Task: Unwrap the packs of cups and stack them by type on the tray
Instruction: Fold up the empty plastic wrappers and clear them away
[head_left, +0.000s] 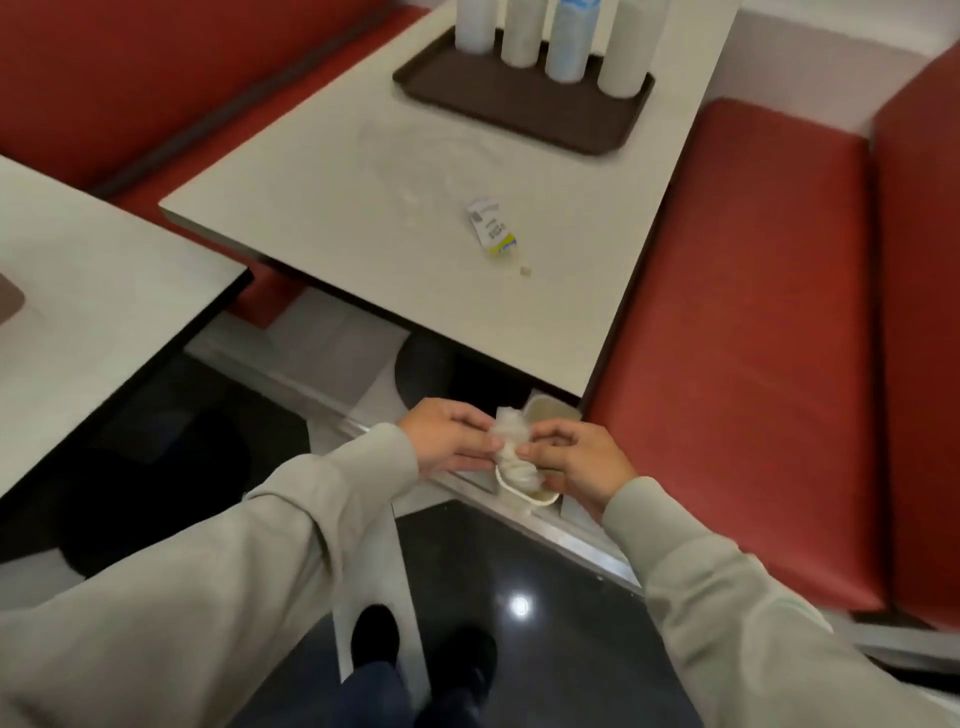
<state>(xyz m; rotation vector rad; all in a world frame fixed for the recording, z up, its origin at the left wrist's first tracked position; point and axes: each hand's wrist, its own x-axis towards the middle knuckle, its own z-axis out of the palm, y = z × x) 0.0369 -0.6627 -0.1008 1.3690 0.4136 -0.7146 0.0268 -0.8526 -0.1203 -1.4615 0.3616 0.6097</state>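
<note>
Several tall cup stacks stand on a dark brown tray (524, 111) at the far end of the table: white stacks (522, 34) and one with a blue print (570, 41). Below the table's near edge, my left hand (449, 434) and my right hand (571, 457) both pinch a crumpled clear plastic wrapper (511, 447). Under the wrapper, a pale cup rim (527, 493) shows; I cannot tell whether a hand grips it. A second pale cup or container (548, 410) sits just behind the hands.
A torn label scrap (491, 226) with a yellow edge lies mid-table, a small crumb beside it. Red bench seats flank the beige table (363, 208). A second table (78, 291) stands at left. Dark glossy floor and my shoes are below.
</note>
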